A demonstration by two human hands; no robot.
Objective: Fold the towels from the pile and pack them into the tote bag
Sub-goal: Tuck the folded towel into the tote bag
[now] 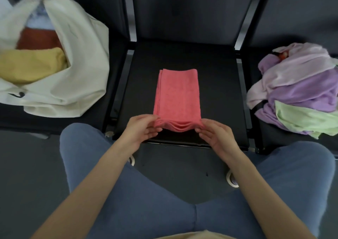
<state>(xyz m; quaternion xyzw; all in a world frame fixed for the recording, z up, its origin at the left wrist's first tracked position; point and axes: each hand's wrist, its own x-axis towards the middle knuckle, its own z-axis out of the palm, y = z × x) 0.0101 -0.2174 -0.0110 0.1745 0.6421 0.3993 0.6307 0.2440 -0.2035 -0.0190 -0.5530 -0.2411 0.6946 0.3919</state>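
A row of black seats (182, 56) runs across the view, the middle one directly ahead of the person's knees in blue trousers (146, 211). On the left seat sits the cream tote bag (82, 65), mouth open toward the camera; inside it lie a mustard towel (31, 65) nearest the opening, a rust-red towel (38, 38) behind it and a pale blue one (39, 22) furthest back — this part is blurred. On the right seat rests the pile of unfolded towels (296, 90): lilac and purple cloth heaped together, a light green towel (307, 121) at its near edge, a small red patch at the top that cannot be identified. On the middle seat lies the pink towel (177, 96), folded into a long narrow strip running away from the person, several layers showing at its near end. The left hand (142, 127) pinches the near left corner of that strip; the right hand (214, 134) pinches the near right corner, and the layered edge between them is lifted slightly off the seat.
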